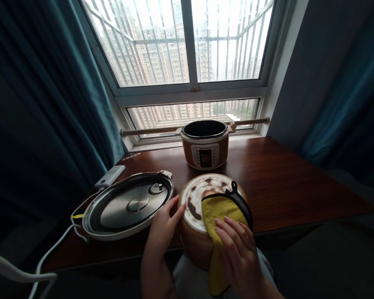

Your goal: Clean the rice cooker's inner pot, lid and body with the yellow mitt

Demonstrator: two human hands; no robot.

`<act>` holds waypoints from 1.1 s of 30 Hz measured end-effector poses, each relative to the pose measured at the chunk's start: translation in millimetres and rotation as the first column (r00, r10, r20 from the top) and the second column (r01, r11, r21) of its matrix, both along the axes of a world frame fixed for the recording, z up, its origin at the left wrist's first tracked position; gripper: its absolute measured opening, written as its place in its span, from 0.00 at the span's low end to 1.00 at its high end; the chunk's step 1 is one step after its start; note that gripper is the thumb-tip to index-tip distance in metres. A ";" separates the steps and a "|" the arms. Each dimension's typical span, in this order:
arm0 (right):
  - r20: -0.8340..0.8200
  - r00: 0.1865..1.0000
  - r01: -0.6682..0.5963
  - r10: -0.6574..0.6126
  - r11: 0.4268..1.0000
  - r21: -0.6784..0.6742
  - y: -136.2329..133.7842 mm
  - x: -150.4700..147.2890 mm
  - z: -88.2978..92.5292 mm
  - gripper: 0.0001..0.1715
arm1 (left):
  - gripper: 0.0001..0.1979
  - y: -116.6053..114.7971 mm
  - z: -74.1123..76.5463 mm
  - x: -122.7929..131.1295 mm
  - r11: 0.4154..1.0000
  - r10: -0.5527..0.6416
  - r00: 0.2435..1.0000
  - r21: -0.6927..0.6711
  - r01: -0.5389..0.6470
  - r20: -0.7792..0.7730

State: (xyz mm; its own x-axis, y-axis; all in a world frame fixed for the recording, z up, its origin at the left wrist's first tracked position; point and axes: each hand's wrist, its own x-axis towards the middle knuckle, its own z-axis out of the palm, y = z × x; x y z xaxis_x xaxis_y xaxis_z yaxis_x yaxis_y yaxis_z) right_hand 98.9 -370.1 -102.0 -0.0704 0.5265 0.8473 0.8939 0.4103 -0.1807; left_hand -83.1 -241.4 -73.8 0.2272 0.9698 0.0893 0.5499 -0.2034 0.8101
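A round brown pot [193, 245] is bottom up at the table's front edge, close against my lap. Its pale base [191, 189] has dark brown stains. My left hand [165, 220] holds the pot's left side, thumb and fingers at the rim of the base. My right hand [237, 245] presses a yellow cloth [218, 209] with black edging and a hanging loop onto the right part of the base. The cloth's lower end hangs down over the pot's near side. Part of the base is hidden under the cloth.
A brown-and-white electric cooker [205, 151] with a dark inside stands behind the pot near the window. A large cooker lid [127, 207] lies inner side up at left. Beside it are a white power strip [110, 176] and white cables [54, 245] on the wooden table [286, 182].
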 end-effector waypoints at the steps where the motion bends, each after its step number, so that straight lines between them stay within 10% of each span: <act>1: -0.038 0.999 0.005 -0.005 1.000 -0.018 0.5 4.7 -3.7 0.19 | 0.30 -0.1 0.5 0.1 1.000 0.003 1.000 -0.001 -0.003 0.001; 10: -0.498 0.867 -0.033 -0.024 0.994 -0.105 18.1 45.1 -18.9 0.15 | 0.28 -1.8 3.2 1.0 1.000 -0.003 1.000 -0.010 0.003 0.029; 18: -0.861 0.505 -0.317 -0.057 0.916 -0.247 54.7 79.1 -10.6 0.22 | 0.27 -3.6 5.6 1.4 1.000 -0.009 1.000 0.010 0.009 0.014; 26: -0.472 0.833 -0.535 0.288 0.637 -0.555 138.6 92.5 45.6 0.21 | 0.26 -5.8 9.2 2.6 1.000 -0.003 1.000 0.011 0.003 0.019; 33: -0.574 0.774 -0.632 0.267 0.386 -0.672 194.0 88.9 39.2 0.21 | 0.27 -0.9 0.3 1.2 0.998 0.050 0.994 -0.036 -0.046 0.096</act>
State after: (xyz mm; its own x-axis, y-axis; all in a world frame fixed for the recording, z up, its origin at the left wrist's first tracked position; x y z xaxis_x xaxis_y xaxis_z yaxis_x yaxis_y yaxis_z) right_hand 187.7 -176.1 -62.8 -0.3516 0.9325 0.0829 0.4247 0.2378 -0.8736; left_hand -81.9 -242.3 -73.5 0.1721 0.9821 0.0760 0.4770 -0.1506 0.8659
